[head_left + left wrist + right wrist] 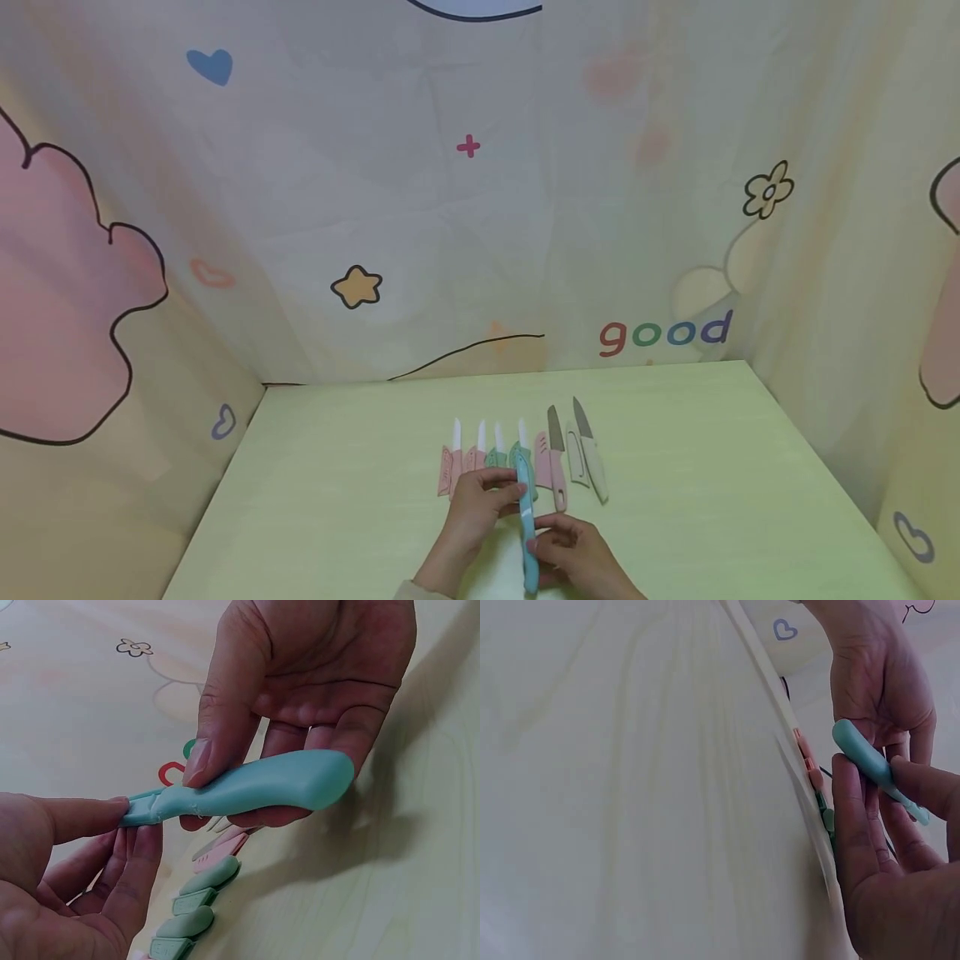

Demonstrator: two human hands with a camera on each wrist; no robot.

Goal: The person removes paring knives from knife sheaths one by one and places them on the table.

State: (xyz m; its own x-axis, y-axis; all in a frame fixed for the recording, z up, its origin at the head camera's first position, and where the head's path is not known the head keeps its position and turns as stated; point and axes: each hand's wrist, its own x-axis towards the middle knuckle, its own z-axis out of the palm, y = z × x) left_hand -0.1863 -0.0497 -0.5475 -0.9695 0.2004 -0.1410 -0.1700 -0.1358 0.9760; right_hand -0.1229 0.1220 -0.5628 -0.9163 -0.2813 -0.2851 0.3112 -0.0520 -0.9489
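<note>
A light-blue paring knife in its matching sheath is held above the table, its handle (530,567) towards me and the sheath (522,471) away. My left hand (472,504) pinches the sheath between thumb and fingers, close to where it meets the handle. On the handle, the thumb and fingers of my right hand (576,552) close from the right. In the left wrist view the smooth handle (270,780) shows between both hands, its rounded butt pointing right. The blade is hidden inside the sheath.
Behind the hands, unsheathed knives lie in a row beside their sheaths: small white-bladed ones with pink handles (457,458) and green handles, then a larger pink knife (557,475) and a beige knife (592,458). The pale green table (337,500) meets printed curtains at back and sides.
</note>
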